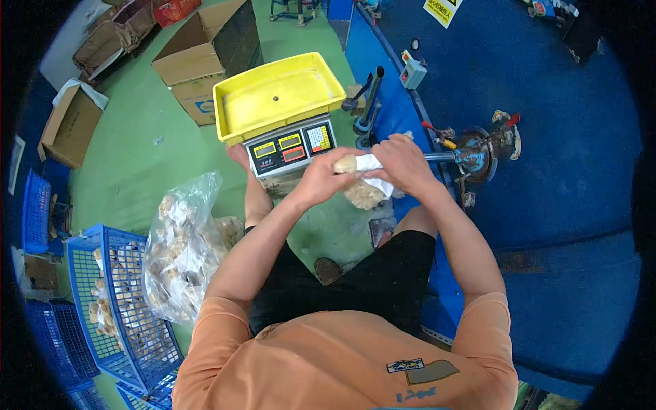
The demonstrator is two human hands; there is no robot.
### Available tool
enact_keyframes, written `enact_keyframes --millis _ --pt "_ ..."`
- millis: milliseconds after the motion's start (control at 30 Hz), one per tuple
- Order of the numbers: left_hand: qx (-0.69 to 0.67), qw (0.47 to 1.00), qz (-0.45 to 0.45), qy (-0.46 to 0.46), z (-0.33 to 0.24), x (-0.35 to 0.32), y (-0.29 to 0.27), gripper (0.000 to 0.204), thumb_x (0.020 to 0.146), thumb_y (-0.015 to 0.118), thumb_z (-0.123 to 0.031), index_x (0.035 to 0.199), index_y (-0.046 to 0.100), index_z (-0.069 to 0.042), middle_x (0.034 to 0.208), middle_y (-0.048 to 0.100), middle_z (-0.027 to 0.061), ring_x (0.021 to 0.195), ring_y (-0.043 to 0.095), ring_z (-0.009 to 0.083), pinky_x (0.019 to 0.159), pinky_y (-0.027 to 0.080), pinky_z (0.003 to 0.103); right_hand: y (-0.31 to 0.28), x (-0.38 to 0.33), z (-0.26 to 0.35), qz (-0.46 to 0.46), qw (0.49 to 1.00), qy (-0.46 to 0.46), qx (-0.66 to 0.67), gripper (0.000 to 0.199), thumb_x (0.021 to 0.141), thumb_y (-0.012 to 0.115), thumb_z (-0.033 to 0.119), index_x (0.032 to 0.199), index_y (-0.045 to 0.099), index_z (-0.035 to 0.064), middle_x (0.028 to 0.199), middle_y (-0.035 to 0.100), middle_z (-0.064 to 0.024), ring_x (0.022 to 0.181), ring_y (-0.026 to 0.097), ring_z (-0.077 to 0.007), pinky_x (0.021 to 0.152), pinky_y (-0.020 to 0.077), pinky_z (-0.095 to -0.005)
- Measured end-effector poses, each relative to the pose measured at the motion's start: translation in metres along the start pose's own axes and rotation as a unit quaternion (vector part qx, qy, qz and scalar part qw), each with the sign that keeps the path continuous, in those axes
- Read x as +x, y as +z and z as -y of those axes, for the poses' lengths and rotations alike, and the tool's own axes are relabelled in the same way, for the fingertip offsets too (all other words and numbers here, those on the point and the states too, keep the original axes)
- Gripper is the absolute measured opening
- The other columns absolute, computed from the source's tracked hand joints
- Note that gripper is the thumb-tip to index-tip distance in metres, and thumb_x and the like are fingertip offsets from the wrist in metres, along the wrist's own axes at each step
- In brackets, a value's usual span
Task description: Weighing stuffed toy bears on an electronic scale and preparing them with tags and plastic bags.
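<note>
The digital scale is my landmark. The white-and-tan soft piece is to the right of the scale, a little toward the person, and it is lifted in the air. Both hands grip it. The left hand, nearer to the scale, pinches the rounded tan end between thumb and fingers. The right hand, farther to the right of the scale, has its fingers bent over the white part; its fingertips are partly hidden, so I cannot tell how firmly they press. A tan, fluffy bundle shows just under the hands, also right of the scale; I cannot tell if it belongs to the same piece.

A metal tube points from the right toward the scale and ends behind the right hand; whether they touch is hidden. For good handling, I judge that the two thumbs should hold near the edge of the white part and pull evenly, because soft material can slip or bunch. It is wise also to mind the right knuckles near the tube.

The yellow tray sits on top of the scale. To the left of the scale, toward the person, stand a filled plastic bag and a blue basket.
</note>
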State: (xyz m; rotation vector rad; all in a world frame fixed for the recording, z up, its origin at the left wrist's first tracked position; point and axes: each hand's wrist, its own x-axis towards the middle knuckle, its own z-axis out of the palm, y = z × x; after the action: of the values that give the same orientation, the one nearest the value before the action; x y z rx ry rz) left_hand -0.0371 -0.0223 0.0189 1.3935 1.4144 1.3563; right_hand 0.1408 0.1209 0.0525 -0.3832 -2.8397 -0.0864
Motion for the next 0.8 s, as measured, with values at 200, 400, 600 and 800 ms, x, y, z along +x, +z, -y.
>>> enact_keyframes --millis 200,400,600,800 --pt "-0.015 0.999 0.014 -0.049 0.004 -0.011 -0.033 0.040 0.082 0.069 0.000 0.121 0.065 -0.004 0.113 0.066 0.0085 0.093 0.061 0.0153 0.083 0.052 0.028 -0.006 0.022 0.028 0.011 1.000 -0.010 0.015 0.039 0.083 0.069 0.047 0.092 0.063 0.0096 0.080 0.066 -0.0096 0.078 0.061 -0.0290 0.084 0.0445 -0.0400" --pt "-0.189 0.977 -0.039 -0.095 0.017 -0.014 -0.039 0.038 0.086 0.068 -0.003 0.123 0.062 -0.002 0.108 0.067 0.0081 0.092 0.062 0.0145 0.083 0.052 0.026 -0.001 0.044 0.061 -0.028 0.992 0.096 0.074 0.041 0.093 0.058 0.044 0.088 0.066 0.0044 0.084 0.071 -0.0169 0.075 0.063 -0.0338 0.080 0.0467 -0.0418" --pt "-0.186 0.981 0.015 -0.047 0.018 -0.005 -0.022 0.041 0.088 0.066 -0.003 0.128 0.058 -0.001 0.112 0.066 0.0087 0.092 0.061 0.0142 0.084 0.052 0.026 -0.012 -0.018 -0.027 -0.017 0.946 0.325 0.016 0.035 0.093 0.060 0.037 0.085 0.063 0.0032 0.077 0.066 -0.0164 0.073 0.061 -0.0373 0.069 0.0466 -0.0474" --pt "-0.144 0.989 -0.019 -0.032 0.031 -0.035 -0.008 0.041 0.089 0.064 -0.002 0.129 0.056 -0.001 0.114 0.065 0.0083 0.096 0.060 0.0148 0.086 0.051 0.027 0.003 0.014 0.045 -0.151 0.975 0.120 0.110 0.027 0.084 0.070 0.025 0.100 0.060 0.0065 0.089 0.064 -0.0101 0.086 0.059 -0.0315 0.087 0.0446 -0.0432"
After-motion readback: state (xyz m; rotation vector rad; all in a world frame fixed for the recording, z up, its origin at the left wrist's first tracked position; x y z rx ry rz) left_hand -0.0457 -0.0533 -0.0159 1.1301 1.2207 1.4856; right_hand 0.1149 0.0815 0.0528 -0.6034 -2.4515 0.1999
